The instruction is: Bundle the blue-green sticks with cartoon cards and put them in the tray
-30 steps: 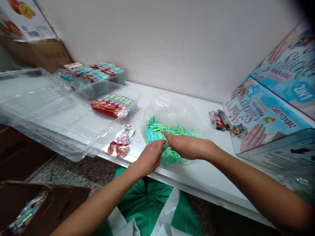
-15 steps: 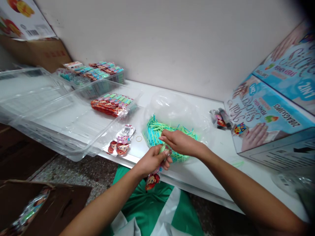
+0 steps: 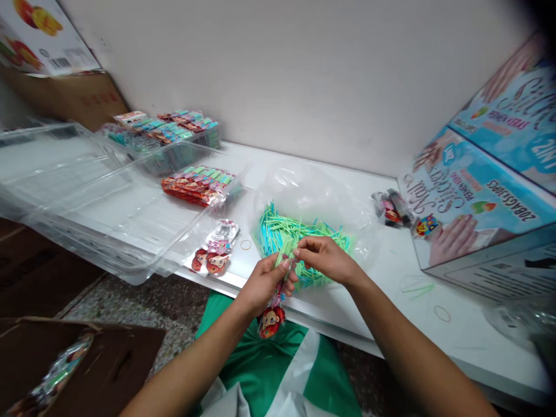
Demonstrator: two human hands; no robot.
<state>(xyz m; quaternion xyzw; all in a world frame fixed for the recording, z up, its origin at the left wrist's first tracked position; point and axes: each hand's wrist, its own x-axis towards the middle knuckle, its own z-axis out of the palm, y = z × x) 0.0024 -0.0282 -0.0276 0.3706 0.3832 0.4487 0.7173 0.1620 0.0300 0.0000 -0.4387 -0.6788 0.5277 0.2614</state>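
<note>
Near the table's front edge, my left hand (image 3: 268, 282) is closed round red-haired character packets (image 3: 270, 322), which hang below it with green sticks at their upper end. My right hand (image 3: 324, 255) has its fingers pinched at the top of these packets, by the green sticks. Just behind both hands lies a clear plastic bag (image 3: 304, 185) holding a heap of green and blue sticks (image 3: 278, 227). Left of the bag, loose character packets (image 3: 216, 262) rest on the table, with a rubber band (image 3: 245, 245) beside them.
A clear tray (image 3: 143, 263) at the left holds stacked red packets (image 3: 197, 186); another filled container (image 3: 212, 139) stands behind. Blue printed boxes (image 3: 478, 197) are at the right, near a black-and-clear packet (image 3: 391, 208). An open cardboard box (image 3: 125, 359) sits lower left.
My right hand has shifted slightly right and down, and the green sticks at the top of the held packets now show. The packets hang almost where they were.
</note>
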